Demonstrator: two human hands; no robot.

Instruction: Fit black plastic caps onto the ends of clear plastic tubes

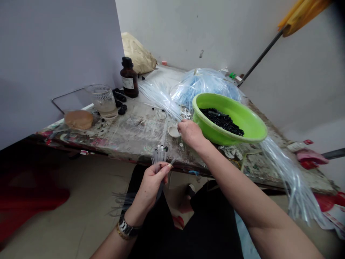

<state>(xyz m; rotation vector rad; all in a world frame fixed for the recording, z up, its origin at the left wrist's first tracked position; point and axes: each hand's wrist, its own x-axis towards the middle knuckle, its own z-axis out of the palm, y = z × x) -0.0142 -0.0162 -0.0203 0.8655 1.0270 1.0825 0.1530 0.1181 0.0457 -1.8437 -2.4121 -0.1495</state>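
Note:
My left hand [155,180] is closed around a bundle of thin clear plastic tubes [159,154], held upright in front of the table's edge. A few tube tops carry small black or white ends, and one tube sticks out by my thumb; the lower ends trail behind my wrist. On the table, my right hand [191,133] reaches to the edge of a small white dish [173,131], fingers pinched together. Whatever is between those fingertips is hidden. Right beside that hand stands a green basin [256,126] holding many small black pieces [223,121].
Bunches of clear tubing [207,86] lie behind the basin, and another bunch [293,176] hangs over the table's right edge. Toward the left stand a brown bottle [129,81], a glass jar [104,102] and a round tan object [78,119]. The worktop [134,133] is stained.

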